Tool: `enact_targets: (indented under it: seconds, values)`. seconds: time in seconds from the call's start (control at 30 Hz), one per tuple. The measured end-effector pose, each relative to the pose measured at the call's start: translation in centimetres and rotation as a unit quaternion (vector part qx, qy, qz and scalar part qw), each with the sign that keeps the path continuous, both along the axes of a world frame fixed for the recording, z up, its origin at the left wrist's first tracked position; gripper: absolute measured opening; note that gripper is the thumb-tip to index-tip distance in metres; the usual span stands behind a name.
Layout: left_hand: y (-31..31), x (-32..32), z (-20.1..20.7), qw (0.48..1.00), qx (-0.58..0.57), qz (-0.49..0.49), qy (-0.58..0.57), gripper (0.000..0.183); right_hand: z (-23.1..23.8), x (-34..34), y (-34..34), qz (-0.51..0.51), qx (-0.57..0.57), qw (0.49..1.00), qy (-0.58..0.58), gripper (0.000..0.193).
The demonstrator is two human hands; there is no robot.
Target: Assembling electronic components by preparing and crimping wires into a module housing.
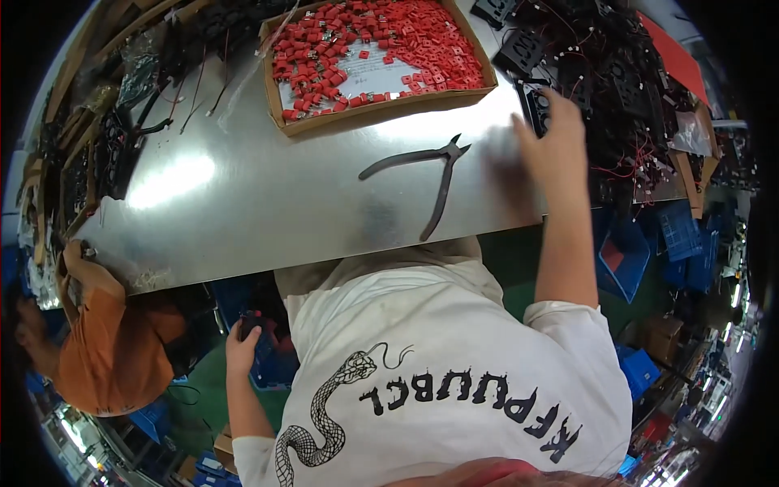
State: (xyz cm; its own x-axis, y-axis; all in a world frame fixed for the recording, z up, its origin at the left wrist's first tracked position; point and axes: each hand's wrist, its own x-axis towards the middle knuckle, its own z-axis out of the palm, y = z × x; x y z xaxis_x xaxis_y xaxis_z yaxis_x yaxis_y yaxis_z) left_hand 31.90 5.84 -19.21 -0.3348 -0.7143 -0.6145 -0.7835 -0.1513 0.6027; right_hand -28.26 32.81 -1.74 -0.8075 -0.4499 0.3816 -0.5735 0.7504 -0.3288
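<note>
Far left: co-worker in an orange shirt, one hand at the bench edge. Heap of black parts at that end of the metal bench, a few thin leads trailing off it.

My left hand: down below the bench edge, beside my body, fingers closed around a small dark object. Can't tell what it is.

Mid-bench, far side: shallow cardboard tray with chunky red parts mostly left, flat red pieces right, white paper showing between. Nearer me, cutters lying flat, handles spread wide, tips pointing away from me.

My right hand: over the bench right of the cutters, thumb and fingers apart at a black fan unit on the pile's near-left side. Blurred, can't tell whether they clamp it.

Far right: pile of black fans with tangled red wires, red sheet behind.
</note>
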Motion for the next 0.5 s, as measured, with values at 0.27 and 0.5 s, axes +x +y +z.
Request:
enact_targets:
  seconds: [0.27, 0.5]
  values:
    - [-3.1, 3.1, -8.9, 0.922, -0.257, 0.051, -0.286, 0.071, -0.3, -3.9, 2.6, -0.088, 0.136, 0.981, -0.11, 0.085]
    - [-1.1, -8.3, 1.1, 0.943, -0.268, -0.19, -0.056, 0.027, -0.9, 1.2, 3.7, 0.071, -0.078, 0.989, 0.103, 0.092]
